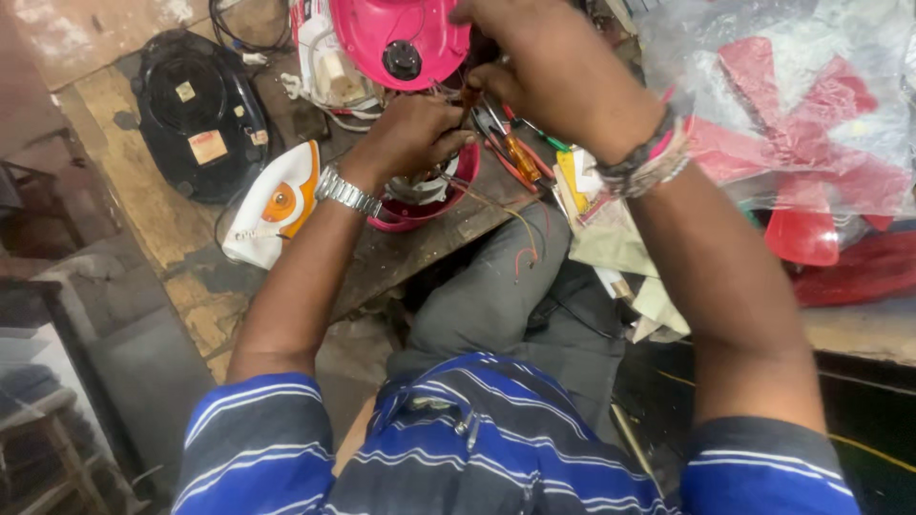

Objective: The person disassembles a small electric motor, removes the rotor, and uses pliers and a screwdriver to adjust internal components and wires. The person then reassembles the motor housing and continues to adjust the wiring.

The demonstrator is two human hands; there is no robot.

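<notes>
My left hand, with a metal watch on the wrist, rests on a round pink appliance part with a motor inside and grips it from above. Loose wires trail from it over the bench edge. My right hand, with thread bands on the wrist, is closed around a small tool with a brown handle pointed down at the motor. Just behind the hands lies a pink appliance housing with a black hub.
A white and orange clothes iron lies at the left on the wooden bench, beside a black appliance base. Screwdrivers and pliers lie by my right wrist. Red fan blades in clear plastic fill the right.
</notes>
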